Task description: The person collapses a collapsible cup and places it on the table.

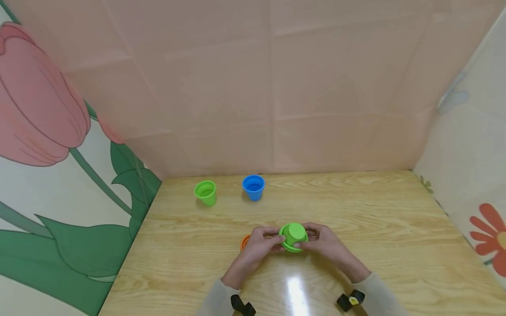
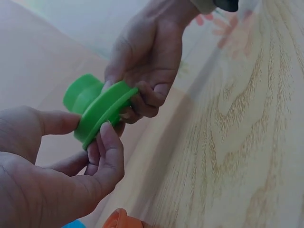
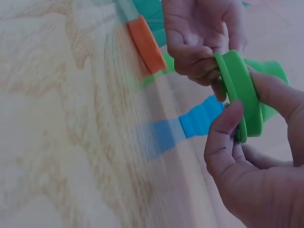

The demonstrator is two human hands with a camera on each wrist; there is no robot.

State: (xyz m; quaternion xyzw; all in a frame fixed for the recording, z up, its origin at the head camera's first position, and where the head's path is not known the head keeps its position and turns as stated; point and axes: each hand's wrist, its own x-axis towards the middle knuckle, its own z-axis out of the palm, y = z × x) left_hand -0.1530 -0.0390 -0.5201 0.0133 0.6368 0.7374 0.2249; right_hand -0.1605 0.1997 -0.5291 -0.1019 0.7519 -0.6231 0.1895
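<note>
Both hands hold a green collapsible cup [image 1: 295, 232] up over the middle of the table. Its narrow base points up and its wide part is folded into a thick ring. On one side my left hand [image 1: 258, 243] pinches that ring, thumb [image 2: 59, 122] on the upper face and fingers curled under the rim. My right hand [image 1: 326, 241] pinches the opposite side the same way, its thumb beside the narrow base. Just behind the left hand lies a flat orange collapsed cup [image 3: 146, 43], mostly hidden by that hand in the head view.
Toward the back of the wooden table [image 1: 375, 210] stand another green cup [image 1: 206, 194] at left and a blue cup [image 1: 253, 188] right of it, both mouth up. A pinkish sheet [image 1: 269, 96] rises behind the table, with flower-printed panels at either side.
</note>
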